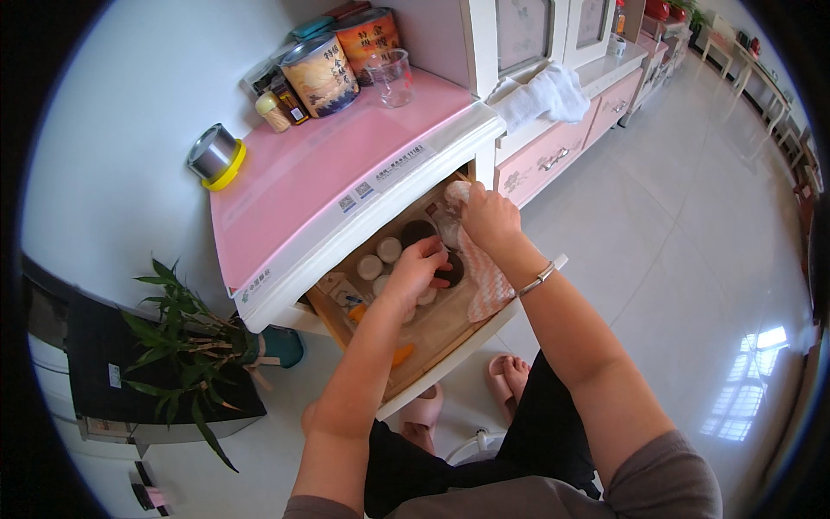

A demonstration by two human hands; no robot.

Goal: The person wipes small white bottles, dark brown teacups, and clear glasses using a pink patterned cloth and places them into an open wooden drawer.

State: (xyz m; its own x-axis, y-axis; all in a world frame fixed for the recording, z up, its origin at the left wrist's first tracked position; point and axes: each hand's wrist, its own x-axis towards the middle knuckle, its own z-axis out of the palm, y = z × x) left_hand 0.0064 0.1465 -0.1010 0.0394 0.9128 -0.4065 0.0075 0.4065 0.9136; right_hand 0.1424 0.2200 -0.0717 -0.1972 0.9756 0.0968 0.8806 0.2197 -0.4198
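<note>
A wooden drawer [447, 347] is pulled out below the pink cabinet top. My right hand [489, 214] grips a pink-and-white striped cloth [483, 279], which hangs down along the drawer's right side. My left hand [425, 266] is over the middle of the drawer, its fingers spread by a dark round object [452, 271]; whether they touch it is unclear. Another dark round thing [418, 232] lies just behind. White round containers [369, 266] are left of my left hand. Orange items [402, 354] lie in the drawer, partly behind my left forearm.
On the pink cabinet top [311, 175] are large printed tins [321, 74], a glass measuring cup [391, 81], a toothpick holder [272, 111] and a silver tin with a yellow rim [217, 156]. A white cloth [541, 97] hangs at right. A potted plant [188, 350] stands left.
</note>
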